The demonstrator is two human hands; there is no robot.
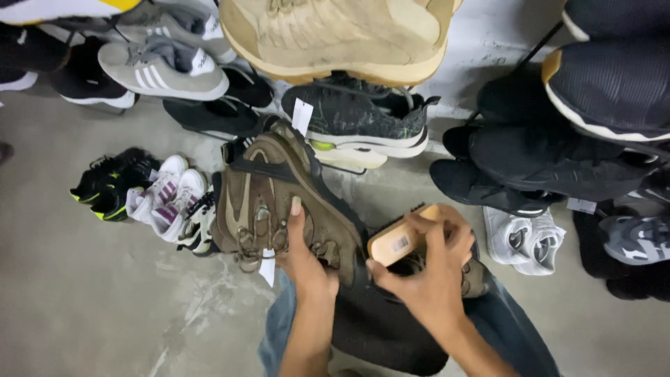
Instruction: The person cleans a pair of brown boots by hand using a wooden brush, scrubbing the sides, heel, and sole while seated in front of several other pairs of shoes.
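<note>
My left hand grips a brown hiking boot by its laced upper, thumb stretched along the tongue. The boot lies tilted over my lap, toe pointing up and left, with a white tag hanging from its laces. My right hand is closed around a wooden shoe brush, held just right of the boot's ankle, bristles facing away from me. A dark cloth covers my jeans under both hands.
Shoes surround me on the concrete floor: black and white sneakers at left, a grey striped sneaker upper left, a large tan boot at top, a dark knit trainer, black shoes and white sneakers at right.
</note>
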